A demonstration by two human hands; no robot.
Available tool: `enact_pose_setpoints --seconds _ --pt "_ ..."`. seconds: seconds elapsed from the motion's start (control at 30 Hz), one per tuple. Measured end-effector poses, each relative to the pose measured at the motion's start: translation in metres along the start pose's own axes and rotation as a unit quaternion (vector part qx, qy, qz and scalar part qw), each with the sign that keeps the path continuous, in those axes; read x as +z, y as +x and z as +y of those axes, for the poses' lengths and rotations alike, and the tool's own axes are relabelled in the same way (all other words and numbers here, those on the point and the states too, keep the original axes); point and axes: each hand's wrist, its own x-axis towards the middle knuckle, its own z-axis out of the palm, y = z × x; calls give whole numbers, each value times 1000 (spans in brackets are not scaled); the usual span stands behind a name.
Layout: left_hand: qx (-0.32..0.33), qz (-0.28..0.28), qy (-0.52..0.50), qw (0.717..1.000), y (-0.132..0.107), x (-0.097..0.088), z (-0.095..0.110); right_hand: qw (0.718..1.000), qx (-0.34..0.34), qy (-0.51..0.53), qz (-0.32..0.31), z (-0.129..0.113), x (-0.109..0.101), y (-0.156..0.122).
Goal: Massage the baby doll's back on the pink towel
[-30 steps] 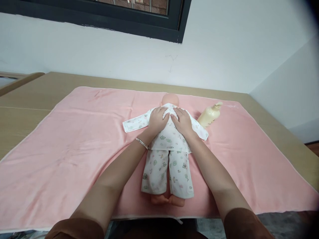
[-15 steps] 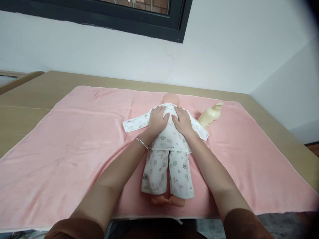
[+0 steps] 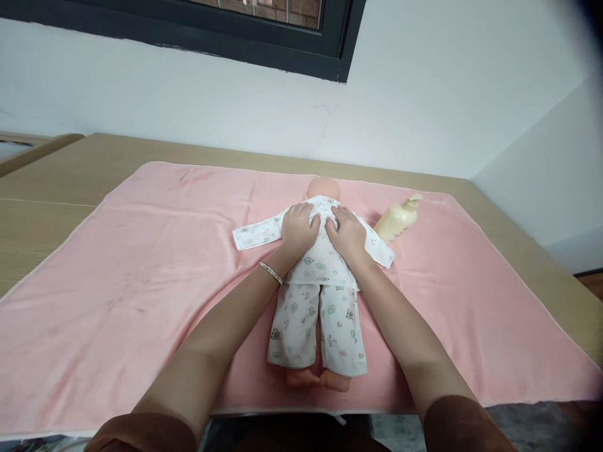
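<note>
A baby doll (image 3: 323,270) in a white patterned top and trousers lies with its head away from me and its bare feet close to the near table edge. Its face is not visible. My left hand (image 3: 299,227) rests on the left side of its upper back, fingers stretched out over the cloth. On the right side, my right hand (image 3: 347,231) lies in the same way, palm down with the fingers spread. Both thumbs point inward, with a narrow strip of the top showing between them. Neither hand grasps anything.
Beneath the doll a pink blanket (image 3: 141,282) covers most of the wooden table (image 3: 141,147). A cream pump bottle (image 3: 398,220) lies tilted beside the doll's right-hand sleeve. Behind the table stands a white wall (image 3: 211,107) with a dark window frame (image 3: 282,47).
Both hands have slid very slightly down the doll's back toward me, still lying flat on it. The doll, bottle and blanket stay where they were.
</note>
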Motion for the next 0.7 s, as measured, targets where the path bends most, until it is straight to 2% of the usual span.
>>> enact_pose_setpoints --seconds 0.13,0.23,0.33,0.4,0.53,0.63,0.7 --pt "23 -38 -20 999 5 0 -3 998 -48 11 -27 12 5 7" --pt "34 -13 -10 999 4 -1 -2 998 -57 27 16 11 7 4" --pt "31 23 12 999 0 -1 1 998 -24 27 59 4 5 -3" --pt "19 31 18 999 -2 -1 2 998 -4 24 63 1 4 -5" --pt "-7 -5 3 1000 1 -1 1 999 -24 23 8 6 3 2" --pt "6 -47 -2 999 5 -2 0 997 -64 13 -37 14 5 9" --pt "23 -56 3 998 5 -3 1 995 -88 10 -40 16 5 11"
